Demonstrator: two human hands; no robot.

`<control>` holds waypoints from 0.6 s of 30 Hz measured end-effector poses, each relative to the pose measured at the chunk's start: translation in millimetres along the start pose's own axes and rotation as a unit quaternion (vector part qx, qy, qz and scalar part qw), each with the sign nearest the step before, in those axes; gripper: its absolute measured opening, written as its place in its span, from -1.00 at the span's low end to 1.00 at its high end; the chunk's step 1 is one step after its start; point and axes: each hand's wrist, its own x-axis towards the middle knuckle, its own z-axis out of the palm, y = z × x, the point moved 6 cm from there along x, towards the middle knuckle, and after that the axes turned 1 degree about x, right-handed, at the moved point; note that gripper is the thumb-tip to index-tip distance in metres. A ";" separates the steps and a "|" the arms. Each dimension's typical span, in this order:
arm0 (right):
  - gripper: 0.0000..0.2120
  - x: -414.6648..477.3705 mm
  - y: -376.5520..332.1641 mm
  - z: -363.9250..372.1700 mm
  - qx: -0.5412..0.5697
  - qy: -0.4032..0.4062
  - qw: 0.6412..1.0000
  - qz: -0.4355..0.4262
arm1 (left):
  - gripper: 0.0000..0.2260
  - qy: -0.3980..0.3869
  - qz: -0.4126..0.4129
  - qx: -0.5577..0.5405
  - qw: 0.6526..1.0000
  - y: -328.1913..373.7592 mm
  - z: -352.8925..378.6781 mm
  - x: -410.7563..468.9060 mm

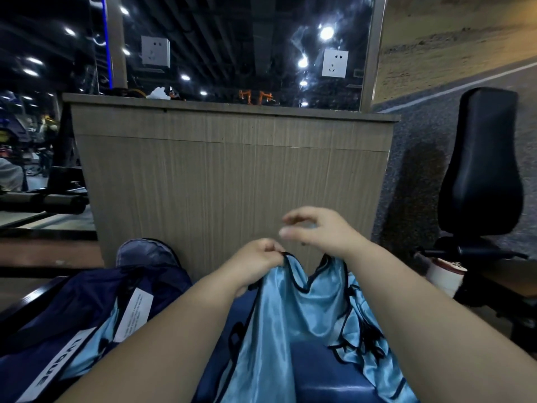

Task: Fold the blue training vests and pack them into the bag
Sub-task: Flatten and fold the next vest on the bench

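A light blue satin training vest (293, 321) with black trim hangs in front of me over a blue padded seat. My left hand (255, 264) pinches its black-edged shoulder strap at the top. Just above and to the right, my right hand (316, 228) hovers with loosely curled fingers and holds nothing; the vest's other strap lies under its wrist. More light blue vest fabric (363, 338) is bunched at the right. A dark navy bag (96, 309) with white labels lies at lower left, light blue fabric showing inside it.
A wood-grain counter panel (232, 181) stands close ahead, with a mirror and wall sockets above it. A black padded gym seat back (482, 164) rises at the right. Dark equipment sits at the far left. A grey shoe (145, 253) rests beyond the bag.
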 end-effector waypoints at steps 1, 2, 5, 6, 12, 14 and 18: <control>-0.38 -1.0 -1.3 11.7 -0.013 -0.067 0.998 0.010 | -0.92 -0.002 0.007 -0.002 1.000 5.4 0.8 0.2; -0.27 -0.8 0.9 20.3 -0.040 -0.115 0.992 0.028 | -0.90 0.001 0.008 -0.011 1.000 9.5 0.7 0.4; -0.46 0.9 3.5 22.1 -0.116 -0.130 0.984 0.045 | -0.71 0.019 -0.015 -0.057 0.998 9.6 -5.4 2.6; -0.59 1.8 3.3 19.2 -0.113 -0.118 0.985 0.045 | -0.66 0.026 -0.017 -0.074 0.997 9.1 -7.9 1.6; -0.94 8.3 -0.6 -5.7 -0.086 0.009 0.996 0.031 | -0.46 -0.014 -0.005 -0.225 0.974 -8.1 2.7 -7.5; -0.85 9.6 -1.6 -14.1 -0.088 0.066 0.994 0.025 | -0.26 -0.035 -0.011 -0.178 0.983 -19.2 14.5 -10.1; -0.82 9.6 -3.8 -25.0 -0.070 0.142 0.987 0.016 | -0.29 0.060 0.035 0.050 0.996 -24.4 27.6 -15.0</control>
